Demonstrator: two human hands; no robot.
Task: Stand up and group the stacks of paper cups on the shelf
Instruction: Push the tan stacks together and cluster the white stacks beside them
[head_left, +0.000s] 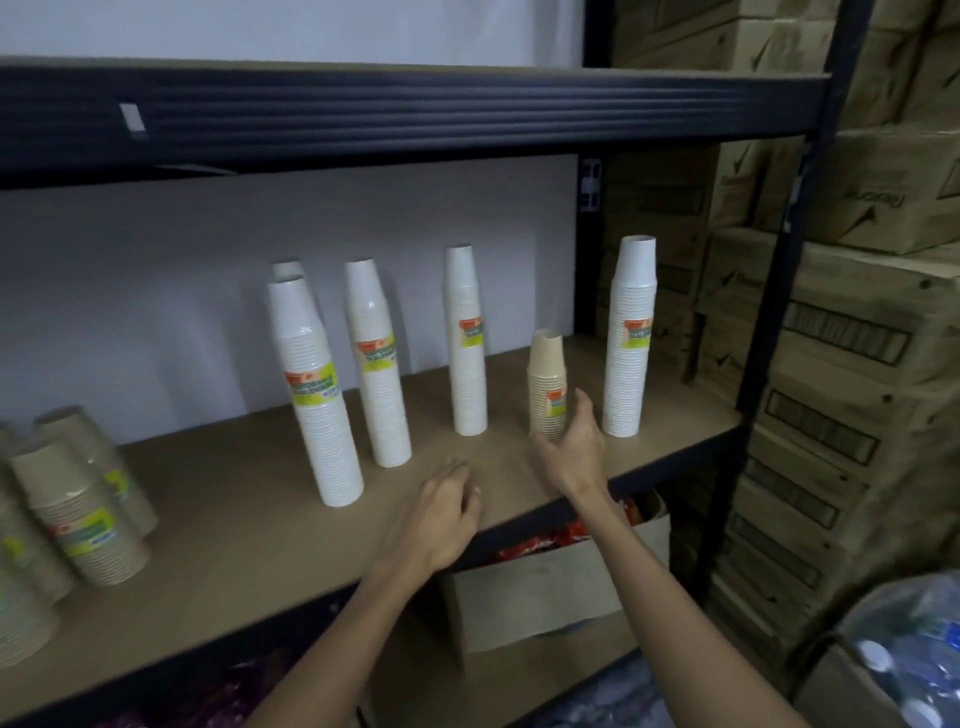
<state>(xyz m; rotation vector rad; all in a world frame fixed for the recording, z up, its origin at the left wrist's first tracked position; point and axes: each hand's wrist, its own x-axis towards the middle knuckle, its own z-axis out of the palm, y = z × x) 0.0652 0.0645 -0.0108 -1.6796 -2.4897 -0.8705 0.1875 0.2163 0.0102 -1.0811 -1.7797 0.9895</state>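
Several tall white cup stacks stand upright on the brown shelf board (249, 525): one at the left front (314, 395), one beside it (376, 364), one in the middle (466, 343) and one at the far right (629, 338). A short tan cup stack (546, 379) stands between the last two. My right hand (569, 441) is spread open right in front of the tan stack, fingers at its base. Lower and to the left, my left hand (441, 514) hovers over the board, fingers loosely curled, holding nothing.
Several tan cup stacks (78, 525) lean together at the shelf's left end. A black upper shelf beam (415, 109) hangs overhead. Cardboard boxes (831, 312) are piled at the right. An open box (550, 582) sits below the shelf, and bottled water (904, 654) at lower right.
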